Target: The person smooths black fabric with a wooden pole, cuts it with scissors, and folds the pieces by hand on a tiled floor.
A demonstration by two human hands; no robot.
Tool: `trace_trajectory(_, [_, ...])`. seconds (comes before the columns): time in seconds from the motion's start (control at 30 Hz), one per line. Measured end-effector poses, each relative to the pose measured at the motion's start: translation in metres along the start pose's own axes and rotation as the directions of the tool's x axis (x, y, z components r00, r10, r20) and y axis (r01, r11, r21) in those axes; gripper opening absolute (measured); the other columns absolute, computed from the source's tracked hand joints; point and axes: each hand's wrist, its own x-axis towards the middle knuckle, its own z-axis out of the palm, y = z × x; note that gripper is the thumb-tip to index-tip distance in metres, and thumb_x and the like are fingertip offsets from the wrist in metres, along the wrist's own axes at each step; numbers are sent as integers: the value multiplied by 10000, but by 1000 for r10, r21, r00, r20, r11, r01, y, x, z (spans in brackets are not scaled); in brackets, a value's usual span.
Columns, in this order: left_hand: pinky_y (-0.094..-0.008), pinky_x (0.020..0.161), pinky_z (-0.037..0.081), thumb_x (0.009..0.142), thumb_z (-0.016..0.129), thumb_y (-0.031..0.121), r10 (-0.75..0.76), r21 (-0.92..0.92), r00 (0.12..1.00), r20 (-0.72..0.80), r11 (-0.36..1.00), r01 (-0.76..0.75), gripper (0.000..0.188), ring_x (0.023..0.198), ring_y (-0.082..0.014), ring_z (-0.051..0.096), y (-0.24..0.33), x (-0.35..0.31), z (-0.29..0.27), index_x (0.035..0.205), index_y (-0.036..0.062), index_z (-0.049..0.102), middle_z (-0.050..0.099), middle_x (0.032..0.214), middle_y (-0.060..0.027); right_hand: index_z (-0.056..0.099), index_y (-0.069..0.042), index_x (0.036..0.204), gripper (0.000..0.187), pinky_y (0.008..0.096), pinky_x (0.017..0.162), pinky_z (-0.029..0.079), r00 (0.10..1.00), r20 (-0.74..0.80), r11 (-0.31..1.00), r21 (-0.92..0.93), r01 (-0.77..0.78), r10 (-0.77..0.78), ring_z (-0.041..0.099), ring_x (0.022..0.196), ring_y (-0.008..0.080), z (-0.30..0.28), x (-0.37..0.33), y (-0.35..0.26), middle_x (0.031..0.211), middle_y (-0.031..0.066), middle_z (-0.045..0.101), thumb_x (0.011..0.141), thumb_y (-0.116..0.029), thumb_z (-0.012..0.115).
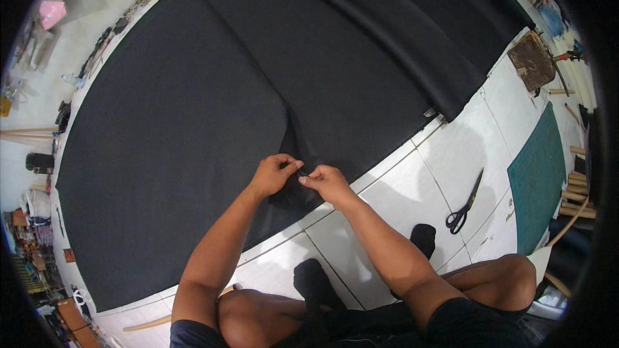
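Observation:
A large sheet of black fabric (161, 142) lies spread over the white tiled floor, its near edge in front of me. My left hand (274, 174) is closed in a pinch at a raised fold of this fabric. Close beside it, my right hand (327, 184) pinches with thumb and forefinger, almost meeting the left fingertips. A small dark bit of the cloth shows between the two hands. From there a long crease runs away toward the far left. Black-handled scissors (465, 205) rest on the tiles to the right, apart from both hands.
A green cutting mat (538, 183) lies at the right, near several wooden sticks (577, 194). Beyond it sits a brown worn board (532, 61). Thick folds of black fabric (400, 45) lie at the far right. My feet in black socks (316, 280) are by the near edge.

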Motion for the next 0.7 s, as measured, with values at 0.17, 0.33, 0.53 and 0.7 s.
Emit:
trace_trajectory(0.17, [-390,843,524,941,692,337,14,-33,1000,-21,999,-15,321,936,-279,713,-11,3,2,1023,33,753,750,978,-154,673,-10,847,354,306,660,444,992,17,981,149,-125,124,531,709,127,-1,-1,-2,768,11,626,910,-346,765])
trace_trajectory(0.33, [-387,845,526,928,689,293,51,-13,998,-26,999,-51,284,937,-289,716,-16,3,2,1021,31,744,747,969,-159,675,-9,953,337,390,774,505,991,-110,990,-125,66,-80,628,791,261,1,-2,-5,850,117,663,902,-331,762])
trace_trajectory(0.53, [-389,819,524,885,718,278,14,8,1000,-19,1000,-14,271,876,-281,704,-12,5,7,989,28,721,731,916,-151,597,1,1192,440,442,934,513,858,-299,757,-637,146,-417,648,1039,391,1,-5,17,1108,238,644,847,-198,785])
trace_trajectory(0.7, [-382,801,522,871,721,269,80,20,996,-51,997,-79,277,830,-267,698,-15,6,9,998,23,710,724,893,-150,582,9,1205,414,481,937,499,922,-353,966,-247,74,-161,638,1036,427,12,-5,18,1161,258,644,861,-166,731])
